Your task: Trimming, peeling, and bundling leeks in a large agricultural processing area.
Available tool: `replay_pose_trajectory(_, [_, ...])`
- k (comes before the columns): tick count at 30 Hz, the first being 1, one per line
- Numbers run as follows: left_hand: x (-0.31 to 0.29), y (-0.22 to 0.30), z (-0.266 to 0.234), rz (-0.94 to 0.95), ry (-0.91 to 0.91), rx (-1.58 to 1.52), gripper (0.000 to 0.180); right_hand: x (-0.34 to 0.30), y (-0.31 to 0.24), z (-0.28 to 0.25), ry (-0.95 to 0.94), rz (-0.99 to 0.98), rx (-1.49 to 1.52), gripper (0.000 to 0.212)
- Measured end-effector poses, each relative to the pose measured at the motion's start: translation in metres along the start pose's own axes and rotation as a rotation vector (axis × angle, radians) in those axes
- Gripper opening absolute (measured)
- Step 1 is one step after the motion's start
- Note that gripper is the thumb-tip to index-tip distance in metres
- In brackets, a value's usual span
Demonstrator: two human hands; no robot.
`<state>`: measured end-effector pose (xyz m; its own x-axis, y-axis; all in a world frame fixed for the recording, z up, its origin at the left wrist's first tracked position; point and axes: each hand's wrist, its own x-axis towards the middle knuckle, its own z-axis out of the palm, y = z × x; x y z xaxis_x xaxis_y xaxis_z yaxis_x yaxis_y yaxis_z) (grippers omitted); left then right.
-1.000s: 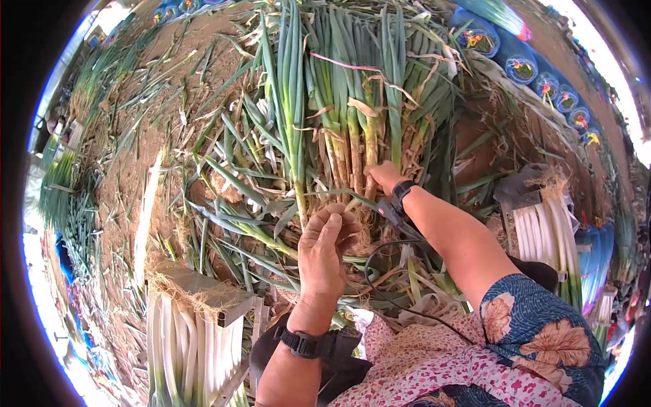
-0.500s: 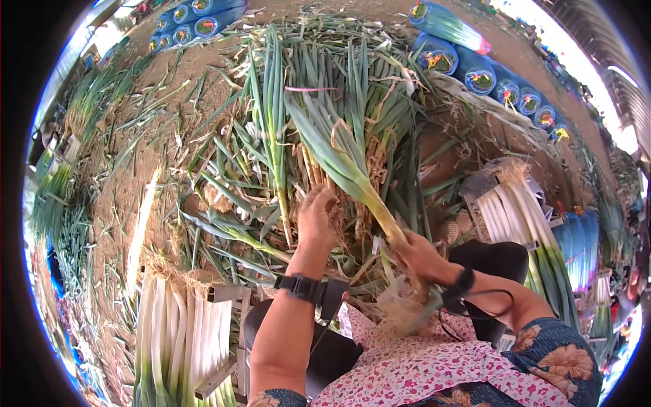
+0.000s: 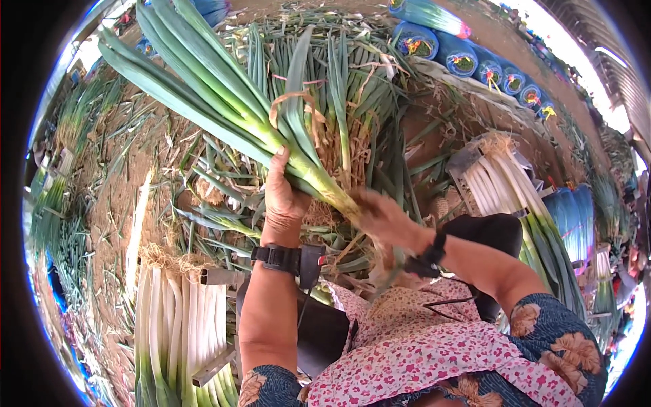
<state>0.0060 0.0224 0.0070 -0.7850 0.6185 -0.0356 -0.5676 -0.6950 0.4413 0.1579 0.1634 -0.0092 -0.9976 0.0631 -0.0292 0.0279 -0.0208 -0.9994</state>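
Note:
A large leek (image 3: 234,112) lies slantwise across the front of me, its broad green leaves fanning to the upper left and its pale end toward my lap. My left hand (image 3: 283,197) is closed round the stalk, thumb on top, just below where the leaves spread. At the lower stalk, my right hand (image 3: 390,220) grips the leek, its fingers partly smeared by motion. The root end is hidden behind that hand. Beyond both hands lies a heap of untrimmed leeks (image 3: 359,102) with dry brown outer leaves.
A rack of cleaned white-stalked leeks (image 3: 178,319) stands at my left, and another bundle of cleaned leeks (image 3: 502,186) at my right. Blue-wrapped bundles (image 3: 461,60) are stacked at the far right. Leaf scraps (image 3: 129,146) litter the brown ground.
The leek has swung from upright before me to pointing upper left. My left hand, earlier off it by the heap, now holds its stalk. My right hand has moved up and left.

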Motion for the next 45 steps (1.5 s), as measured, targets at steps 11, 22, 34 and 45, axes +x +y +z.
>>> replay_pose_trajectory(11, [-0.020,0.005,-0.012,0.119,0.079,0.182,0.040,0.086,-0.043,0.018,-0.282,-0.047,-0.105,0.051])
replay_pose_trajectory(22, [-0.018,0.015,0.002,0.229,0.498,0.647,0.031,-0.020,0.078,-0.025,0.025,0.226,-0.738,0.045])
replay_pose_trajectory(34, [-0.021,-0.005,-0.025,0.421,0.062,1.180,0.087,0.069,0.005,0.066,0.255,-0.443,-0.347,0.044])
replay_pose_trajectory(45, [-0.001,-0.002,-0.041,-0.045,0.208,0.283,0.033,0.086,0.004,0.043,0.037,-0.044,-0.140,0.035])
